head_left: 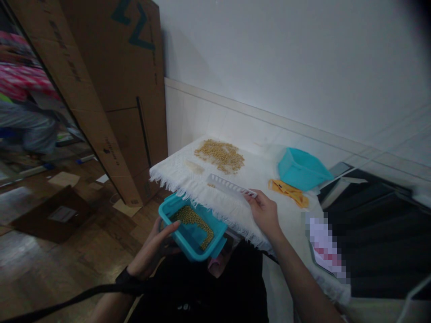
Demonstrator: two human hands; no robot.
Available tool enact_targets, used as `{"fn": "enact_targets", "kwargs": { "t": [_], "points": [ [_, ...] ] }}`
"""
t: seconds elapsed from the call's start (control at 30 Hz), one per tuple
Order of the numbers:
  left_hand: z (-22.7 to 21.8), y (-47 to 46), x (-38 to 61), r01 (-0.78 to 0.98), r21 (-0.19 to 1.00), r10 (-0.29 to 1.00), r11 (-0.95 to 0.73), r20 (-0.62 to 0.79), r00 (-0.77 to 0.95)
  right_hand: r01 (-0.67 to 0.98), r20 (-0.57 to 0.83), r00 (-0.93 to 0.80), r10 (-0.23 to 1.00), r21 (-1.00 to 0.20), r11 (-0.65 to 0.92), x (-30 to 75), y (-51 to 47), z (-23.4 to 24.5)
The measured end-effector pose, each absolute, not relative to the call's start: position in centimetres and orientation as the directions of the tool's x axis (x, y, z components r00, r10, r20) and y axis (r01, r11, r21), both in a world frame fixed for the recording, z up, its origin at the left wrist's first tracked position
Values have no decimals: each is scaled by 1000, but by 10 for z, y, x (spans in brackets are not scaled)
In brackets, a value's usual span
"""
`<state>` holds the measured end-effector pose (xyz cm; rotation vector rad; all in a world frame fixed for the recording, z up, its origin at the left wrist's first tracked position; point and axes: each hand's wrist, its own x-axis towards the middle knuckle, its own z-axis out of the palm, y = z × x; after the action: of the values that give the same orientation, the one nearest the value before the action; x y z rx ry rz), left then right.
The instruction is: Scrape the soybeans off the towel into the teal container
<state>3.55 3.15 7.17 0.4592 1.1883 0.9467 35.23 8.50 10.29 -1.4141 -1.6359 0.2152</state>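
My left hand [156,246] grips the left side of a teal plastic container [192,234], thumb over its rim. The container is tilted just below the table's fringed front edge. Inside lie yellowish-green beans [191,217], bunched along the far and right sides. In my right hand [265,213] is the right end of a white slotted plastic strip [232,185], resting on or just above the white tablecloth [232,206]. A few beans [211,185] sit by the strip's left end. Farther back, a spread of tan beans [220,154] covers part of the cloth.
A second teal container [301,168] stands at the table's right, with a yellow cloth [289,192] before it. Tall cardboard boxes [134,107] rise at left, against the wall. More cardboard [54,220] lies on the wooden floor. A black surface [377,242] is at right.
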Motion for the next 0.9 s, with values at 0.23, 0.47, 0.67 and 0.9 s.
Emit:
{"fn": "enact_targets", "kwargs": {
  "t": [0.23, 0.47, 0.67, 0.9],
  "points": [
    [68, 33, 34, -360, 749, 820, 556, -566, 88, 720, 575, -43, 817, -550, 424, 338, 53, 106],
    [65, 32, 33, -353, 767, 835, 536, -543, 89, 735, 591, -138, 794, -476, 483, 327, 32, 115],
    [66, 32, 32, -350, 758, 826, 550, -556, 93, 762, 616, 36, 787, -527, 377, 337, 39, 113],
    [60, 25, 33, -380, 738, 820, 557, -562, 109, 791, 656, 314, 686, -581, 193, 376, 102, 120]
  ]
}}
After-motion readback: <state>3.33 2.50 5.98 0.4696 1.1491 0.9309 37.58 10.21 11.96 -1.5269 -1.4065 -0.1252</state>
